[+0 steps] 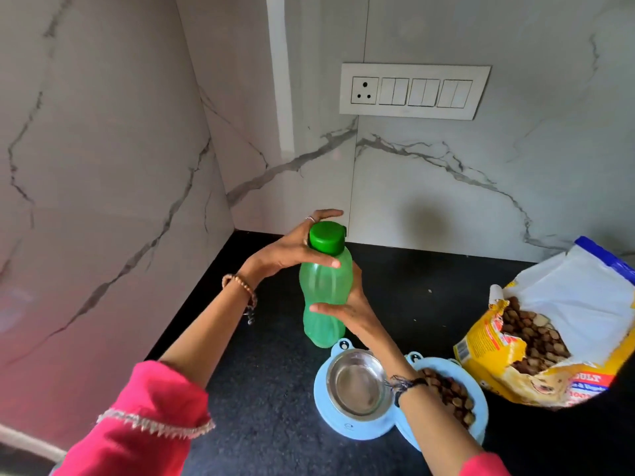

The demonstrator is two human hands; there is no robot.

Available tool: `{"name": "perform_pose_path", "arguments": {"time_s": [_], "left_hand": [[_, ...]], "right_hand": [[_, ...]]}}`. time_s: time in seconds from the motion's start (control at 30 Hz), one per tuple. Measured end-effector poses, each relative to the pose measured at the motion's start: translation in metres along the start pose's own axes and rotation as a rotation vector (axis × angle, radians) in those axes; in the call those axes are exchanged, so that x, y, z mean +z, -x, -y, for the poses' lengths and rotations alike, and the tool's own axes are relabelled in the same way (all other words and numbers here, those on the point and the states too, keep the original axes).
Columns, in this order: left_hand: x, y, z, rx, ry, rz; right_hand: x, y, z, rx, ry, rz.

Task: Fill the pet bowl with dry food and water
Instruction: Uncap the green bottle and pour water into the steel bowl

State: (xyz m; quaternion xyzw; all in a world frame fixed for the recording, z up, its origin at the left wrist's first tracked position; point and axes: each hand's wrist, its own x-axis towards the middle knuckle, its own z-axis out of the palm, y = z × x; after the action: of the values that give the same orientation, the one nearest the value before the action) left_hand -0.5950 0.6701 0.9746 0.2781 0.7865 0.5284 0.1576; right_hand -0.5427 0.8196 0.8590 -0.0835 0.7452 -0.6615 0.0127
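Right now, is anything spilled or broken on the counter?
The yellow food bag looks roughly torn open along its side, with kibble showing through the ragged gap. A few pale specks lie on the black counter near it. Nothing else looks spilled: the green bottle stands upright with its cap on.

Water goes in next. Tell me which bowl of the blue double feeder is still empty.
The left shiny steel bowl, nearest the green plastic bottle, holds nothing. The right bowl, beside the yellow food bag, already holds brown kibble.
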Motion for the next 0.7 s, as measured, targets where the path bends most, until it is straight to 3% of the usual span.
{"name": "perform_pose_path", "arguments": {"time_s": [0.1, 0.23, 0.37, 0.43, 0.57, 0.7], "left_hand": [[0.005, -0.004, 0.007, 0.020, 0.093, -0.014], [0.028, 0.000, 0.020, 0.067, 0.256, -0.315], [0.056, 0.003, 0.017, -0.030, 0.018, -0.750], [0.073, 0.007, 0.007, -0.110, -0.093, -0.877], [0.097, 0.026, 0.003, -0.081, -0.077, -0.929], [0.068, 0.041, 0.014, 0.082, -0.108, -0.925]], "right_hand": [[0.010, -0.003, 0.000, 0.001, -0.021, -0.132], [0.022, -0.003, -0.004, -0.042, 0.006, -0.234], [0.042, 0.000, 0.001, -0.033, -0.042, -0.362], [0.053, 0.007, 0.006, -0.037, -0.057, -0.457], [0.061, 0.011, 0.006, -0.038, -0.092, -0.533], [0.057, 0.004, 0.002, -0.032, -0.030, -0.515]]}}
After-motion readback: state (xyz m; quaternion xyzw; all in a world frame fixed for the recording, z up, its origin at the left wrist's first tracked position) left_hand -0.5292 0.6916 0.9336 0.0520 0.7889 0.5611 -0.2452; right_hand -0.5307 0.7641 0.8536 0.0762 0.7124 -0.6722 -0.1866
